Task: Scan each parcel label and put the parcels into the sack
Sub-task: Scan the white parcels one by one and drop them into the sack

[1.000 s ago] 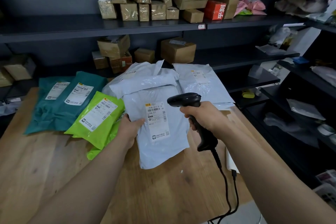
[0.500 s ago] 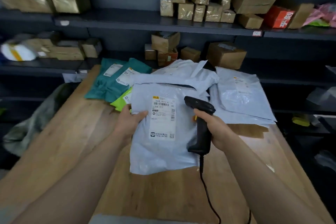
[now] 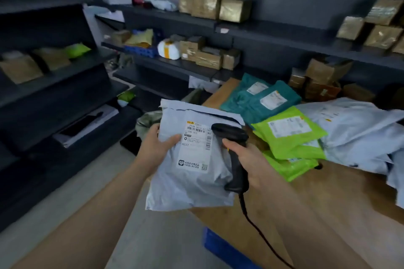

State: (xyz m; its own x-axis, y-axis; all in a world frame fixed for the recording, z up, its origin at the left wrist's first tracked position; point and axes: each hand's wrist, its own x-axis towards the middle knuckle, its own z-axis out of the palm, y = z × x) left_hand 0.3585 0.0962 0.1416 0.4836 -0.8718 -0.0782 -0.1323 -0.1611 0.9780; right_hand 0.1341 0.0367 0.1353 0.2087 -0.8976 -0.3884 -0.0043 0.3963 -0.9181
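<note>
A second ago the parcel [image 3: 192, 181] was over the tabletop [image 3: 328, 192], facing the scanner [image 3: 234, 137]. Now the left hand [image 3: 157, 144] pinches its edge, thumb beside the label [image 3: 196, 146], and has swung it out past the tabletop's 9 o'clock side. The right hand [image 3: 247, 159] grips the scanner handle. At the parcel's 11 o'clock is a blurred olive shape, probably the sack [image 3: 146, 120]. The scan looks done, and the drop comes next.

Glossy grey plastic parcel [image 3: 192, 183], matt black plastic scanner [image 3: 235, 155], bare wood table [image 3: 328, 203].
</note>
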